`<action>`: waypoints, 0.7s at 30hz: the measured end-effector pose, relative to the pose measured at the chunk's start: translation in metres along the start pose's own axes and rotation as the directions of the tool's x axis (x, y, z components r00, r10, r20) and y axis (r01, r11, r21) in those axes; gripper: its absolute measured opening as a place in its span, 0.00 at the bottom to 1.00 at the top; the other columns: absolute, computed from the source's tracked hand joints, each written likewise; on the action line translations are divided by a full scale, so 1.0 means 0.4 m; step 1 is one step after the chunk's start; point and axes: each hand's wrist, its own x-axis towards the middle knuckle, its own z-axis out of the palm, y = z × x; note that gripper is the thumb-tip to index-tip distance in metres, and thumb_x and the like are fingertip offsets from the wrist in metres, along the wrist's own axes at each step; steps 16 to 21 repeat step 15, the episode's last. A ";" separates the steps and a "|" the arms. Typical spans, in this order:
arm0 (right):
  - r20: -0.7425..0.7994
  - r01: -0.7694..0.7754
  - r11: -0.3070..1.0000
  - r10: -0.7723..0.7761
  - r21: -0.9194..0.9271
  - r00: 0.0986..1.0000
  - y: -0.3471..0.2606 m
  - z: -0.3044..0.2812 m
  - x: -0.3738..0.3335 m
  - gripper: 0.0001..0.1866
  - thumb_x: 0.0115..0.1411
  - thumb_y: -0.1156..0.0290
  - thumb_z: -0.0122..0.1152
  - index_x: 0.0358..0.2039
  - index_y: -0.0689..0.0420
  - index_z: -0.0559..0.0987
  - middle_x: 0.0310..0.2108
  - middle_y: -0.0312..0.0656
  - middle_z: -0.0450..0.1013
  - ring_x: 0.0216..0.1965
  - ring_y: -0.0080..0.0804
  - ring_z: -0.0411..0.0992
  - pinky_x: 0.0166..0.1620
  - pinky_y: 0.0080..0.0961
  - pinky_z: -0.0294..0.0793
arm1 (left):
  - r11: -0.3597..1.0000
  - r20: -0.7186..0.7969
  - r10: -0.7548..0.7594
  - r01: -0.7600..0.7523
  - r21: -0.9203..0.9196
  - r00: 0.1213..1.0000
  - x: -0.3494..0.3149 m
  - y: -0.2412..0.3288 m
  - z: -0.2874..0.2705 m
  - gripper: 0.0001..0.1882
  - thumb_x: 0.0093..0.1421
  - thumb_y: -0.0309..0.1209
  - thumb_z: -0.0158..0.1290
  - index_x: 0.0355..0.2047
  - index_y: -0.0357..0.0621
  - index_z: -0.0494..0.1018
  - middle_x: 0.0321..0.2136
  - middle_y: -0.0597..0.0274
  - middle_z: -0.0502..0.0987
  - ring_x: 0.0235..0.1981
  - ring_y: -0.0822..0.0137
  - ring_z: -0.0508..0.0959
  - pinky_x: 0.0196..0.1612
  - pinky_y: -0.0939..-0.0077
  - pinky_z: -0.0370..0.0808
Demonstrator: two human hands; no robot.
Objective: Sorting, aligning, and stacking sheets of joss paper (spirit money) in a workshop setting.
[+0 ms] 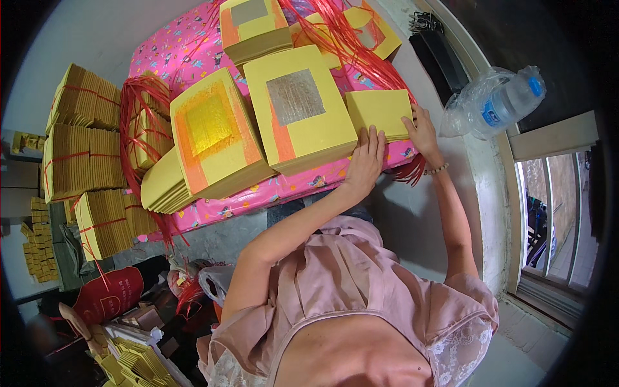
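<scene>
A small stack of folded yellow paper (pixel 379 109) lies at the right end of the pink-covered table (pixel 258 205). My left hand (pixel 366 161) presses its fingers together against the near left corner of this stack. Gripping the right edge is my right hand (pixel 422 134), its thumb at the near side and its fingers around the side. Just left of my left hand stands a thick stack of yellow joss paper with a silver square (pixel 296 97). Beside it, a similar stack bears a gold square (pixel 209 132) with orange around it.
Red plastic strings (pixel 351 42) trail over further paper stacks at the back. Tied yellow bundles (pixel 87 161) are piled at the left. A bagged plastic bottle (pixel 506 103) sits on the right ledge by a barred window (pixel 558 206). Clutter with a red bag (pixel 109 295) fills the lower left.
</scene>
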 end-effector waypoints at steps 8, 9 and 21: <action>-0.084 0.178 0.969 -0.194 -0.172 0.977 -0.114 -0.061 0.016 0.22 0.63 0.68 0.53 0.55 0.62 0.67 0.45 0.55 0.70 0.47 0.53 0.69 0.50 0.41 0.68 | 0.980 -0.085 -0.089 0.072 -0.187 0.992 0.009 0.000 -0.023 0.38 0.53 0.26 0.50 0.63 0.24 0.51 0.64 0.29 0.50 0.66 0.40 0.55 0.61 0.59 0.63; -0.116 0.226 0.962 -0.245 -0.152 0.963 -0.147 -0.078 0.016 0.19 0.64 0.69 0.52 0.54 0.62 0.69 0.45 0.54 0.70 0.48 0.52 0.69 0.50 0.40 0.69 | 0.980 -0.083 -0.098 0.081 -0.184 0.992 0.014 0.006 -0.025 0.38 0.53 0.26 0.50 0.63 0.24 0.51 0.64 0.29 0.50 0.66 0.40 0.55 0.61 0.59 0.63; 0.028 0.431 0.892 -0.438 0.135 0.898 -0.340 -0.152 0.039 0.14 0.63 0.72 0.54 0.49 0.59 0.75 0.48 0.51 0.72 0.51 0.47 0.71 0.53 0.35 0.69 | 0.991 -0.093 -0.069 0.057 -0.123 0.993 0.006 0.004 -0.085 0.34 0.59 0.30 0.46 0.63 0.28 0.53 0.65 0.36 0.52 0.66 0.45 0.55 0.65 0.59 0.57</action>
